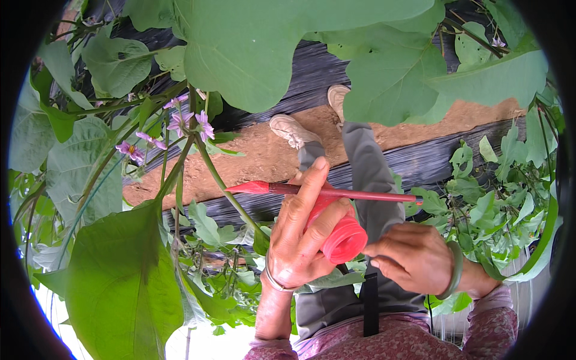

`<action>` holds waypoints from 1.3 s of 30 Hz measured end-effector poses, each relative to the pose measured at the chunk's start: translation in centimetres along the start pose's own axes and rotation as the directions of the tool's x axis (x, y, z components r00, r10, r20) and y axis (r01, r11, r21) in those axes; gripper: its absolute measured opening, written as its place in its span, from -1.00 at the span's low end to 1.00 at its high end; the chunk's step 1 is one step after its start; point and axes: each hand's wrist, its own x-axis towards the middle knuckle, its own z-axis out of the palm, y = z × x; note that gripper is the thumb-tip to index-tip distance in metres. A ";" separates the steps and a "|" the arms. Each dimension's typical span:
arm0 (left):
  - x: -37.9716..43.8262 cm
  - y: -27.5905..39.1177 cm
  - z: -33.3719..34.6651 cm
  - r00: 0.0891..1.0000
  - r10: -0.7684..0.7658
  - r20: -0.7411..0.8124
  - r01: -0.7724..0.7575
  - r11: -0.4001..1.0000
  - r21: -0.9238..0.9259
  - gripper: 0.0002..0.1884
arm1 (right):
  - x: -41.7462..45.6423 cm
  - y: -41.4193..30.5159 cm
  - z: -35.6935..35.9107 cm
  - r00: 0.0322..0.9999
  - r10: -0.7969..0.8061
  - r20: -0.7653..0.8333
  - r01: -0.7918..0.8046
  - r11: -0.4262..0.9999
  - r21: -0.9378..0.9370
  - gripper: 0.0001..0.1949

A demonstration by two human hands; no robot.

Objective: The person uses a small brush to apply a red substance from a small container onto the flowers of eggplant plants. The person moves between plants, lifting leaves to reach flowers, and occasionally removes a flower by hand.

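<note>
My left hand (301, 229), with a silver-coloured bracelet at the wrist, grips a red-coated jar (345, 240), its open threaded mouth tilted towards me. A paintbrush (360, 194) with red, wet-looking bristles is held crosswise among the same hand's fingers, bristles to the left. Just right of the jar's mouth is my right hand (409, 254), below a green bangle; its fingers are curled and pinched near the rim, and no object shows between them. Purple eggplant flowers (181, 123) cluster on a stem (211, 166) to the left of the brush tip.
Large eggplant leaves (121, 274) hang at left and across the top (252, 49). More plants (486, 198) stand at right. Black plastic mulch (423, 162) borders a bare soil path (252, 157), where my shoes (294, 130) are. A blue-green string (92, 198) runs among the left stems.
</note>
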 end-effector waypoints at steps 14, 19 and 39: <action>-0.6 -0.6 -0.7 0.992 -0.063 0.109 0.063 0.998 0.001 -0.32 | 30.0 -2.3 0.6 0.710 -0.697 -0.101 0.630 0.693 -0.350 -0.87; -0.6 -0.9 -0.4 0.991 -0.076 0.110 0.075 0.997 0.009 -0.31 | 33.6 -2.1 2.4 0.769 -0.637 0.059 0.532 0.586 -0.611 -0.80; -0.1 -0.9 -0.4 0.989 -0.089 0.119 0.088 0.996 0.016 -0.36 | 31.6 -1.0 0.1 0.827 -0.561 0.037 0.456 0.632 -0.626 -0.87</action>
